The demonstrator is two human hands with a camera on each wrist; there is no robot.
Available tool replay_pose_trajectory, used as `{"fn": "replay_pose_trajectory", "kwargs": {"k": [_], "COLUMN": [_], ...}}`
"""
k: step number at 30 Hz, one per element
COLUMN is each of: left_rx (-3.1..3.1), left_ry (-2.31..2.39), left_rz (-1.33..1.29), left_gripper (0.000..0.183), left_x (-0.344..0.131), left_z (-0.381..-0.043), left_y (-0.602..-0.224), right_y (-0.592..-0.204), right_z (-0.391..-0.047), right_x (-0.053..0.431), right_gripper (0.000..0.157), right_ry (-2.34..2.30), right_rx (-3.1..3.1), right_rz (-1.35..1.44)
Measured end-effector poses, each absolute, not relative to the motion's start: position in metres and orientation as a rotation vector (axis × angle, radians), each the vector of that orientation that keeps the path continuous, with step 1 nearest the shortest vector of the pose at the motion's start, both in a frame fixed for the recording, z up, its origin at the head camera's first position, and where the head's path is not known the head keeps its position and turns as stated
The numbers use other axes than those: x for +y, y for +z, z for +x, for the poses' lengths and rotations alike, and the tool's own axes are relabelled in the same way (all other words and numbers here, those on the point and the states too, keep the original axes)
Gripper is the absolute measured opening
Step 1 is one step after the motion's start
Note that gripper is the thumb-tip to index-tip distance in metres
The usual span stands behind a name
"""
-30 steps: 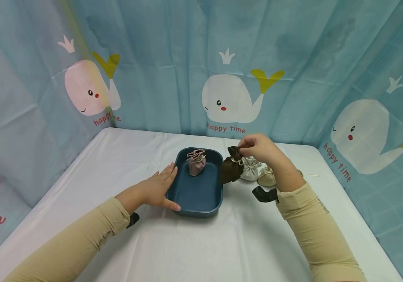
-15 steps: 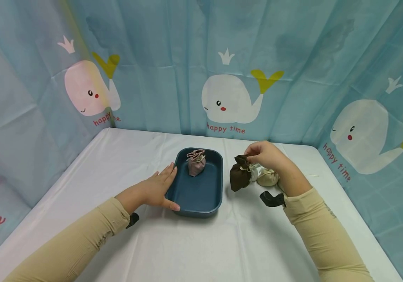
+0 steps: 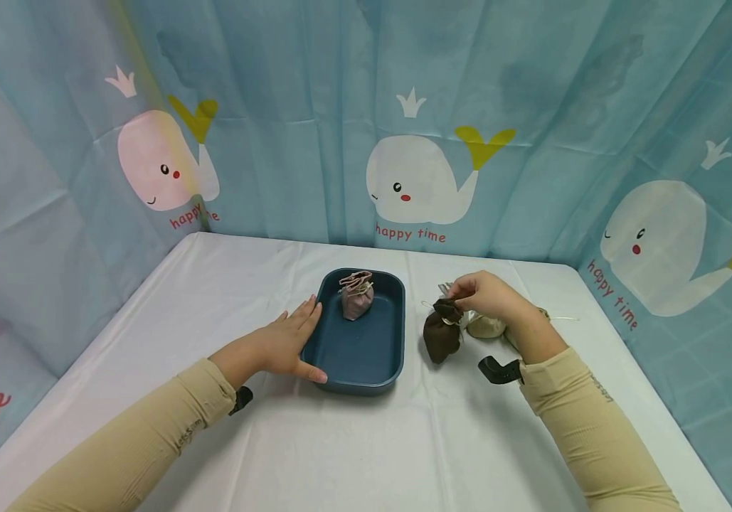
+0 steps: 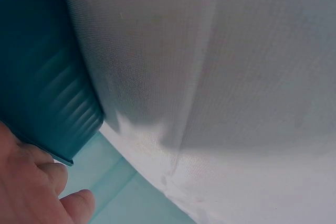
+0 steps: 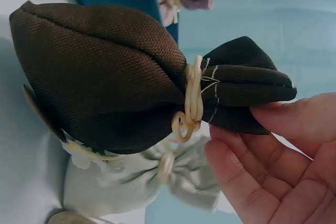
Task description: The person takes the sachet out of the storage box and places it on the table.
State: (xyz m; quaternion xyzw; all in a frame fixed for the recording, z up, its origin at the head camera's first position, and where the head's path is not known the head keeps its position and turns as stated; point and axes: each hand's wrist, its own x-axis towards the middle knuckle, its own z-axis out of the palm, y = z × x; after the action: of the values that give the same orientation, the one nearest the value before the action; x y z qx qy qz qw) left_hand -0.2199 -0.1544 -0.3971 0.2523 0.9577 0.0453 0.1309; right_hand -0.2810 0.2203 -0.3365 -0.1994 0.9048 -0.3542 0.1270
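Note:
My right hand (image 3: 490, 295) pinches the gathered top of a dark brown drawstring pouch (image 3: 442, 338), right of the blue tray (image 3: 356, 366). In the right wrist view a cream cord winds round the neck of the brown pouch (image 5: 100, 72); thumb and fingers grip the cloth above it. My left hand (image 3: 285, 343) rests with fingers spread against the tray's left rim. A mauve pouch (image 3: 357, 302) sits inside the tray toward its far end. Behind the brown pouch, a pale silvery pouch (image 5: 110, 182) shows in the right wrist view.
A beige pouch (image 3: 485, 326) lies beside the right hand, and an olive-toned pouch is partly hidden behind the wrist. A white cloth (image 3: 340, 455) covers the table. A blue curtain (image 3: 314, 178) with whale prints hangs behind it.
My right hand has moved right and nearer to me with the brown pouch, away from the tray's right rim. The left hand and the tray have stayed in place.

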Motion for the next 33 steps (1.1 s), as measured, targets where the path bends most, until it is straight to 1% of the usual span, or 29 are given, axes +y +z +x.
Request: {"fn": "replay_pose_trajectory", "kwargs": {"k": [4, 14, 24, 33], "left_rx": [2.783, 2.782, 2.774, 2.767], "left_ry": [0.123, 0.123, 0.128, 0.138], "left_rz": [0.733, 0.732, 0.733, 0.725], "left_gripper": [0.133, 0.132, 0.132, 0.132], "left_x": [-0.154, -0.154, -0.154, -0.154], "left_z": [-0.22, -0.22, -0.219, -0.219], "left_y": [-0.397, -0.397, -0.397, -0.393], "right_y": [-0.343, -0.353, -0.35, -0.335], "right_z": [-0.283, -0.284, -0.283, -0.282], "right_x": [0.224, 0.227, 0.232, 0.235], "right_gripper": [0.014, 0.022, 0.023, 0.022], "right_ry": [-1.002, -0.956, -0.921, -0.953], "right_rx": [2.633, 2.642, 2.668, 2.723], "right_rz": [-0.561, -0.597, -0.598, -0.546]}}
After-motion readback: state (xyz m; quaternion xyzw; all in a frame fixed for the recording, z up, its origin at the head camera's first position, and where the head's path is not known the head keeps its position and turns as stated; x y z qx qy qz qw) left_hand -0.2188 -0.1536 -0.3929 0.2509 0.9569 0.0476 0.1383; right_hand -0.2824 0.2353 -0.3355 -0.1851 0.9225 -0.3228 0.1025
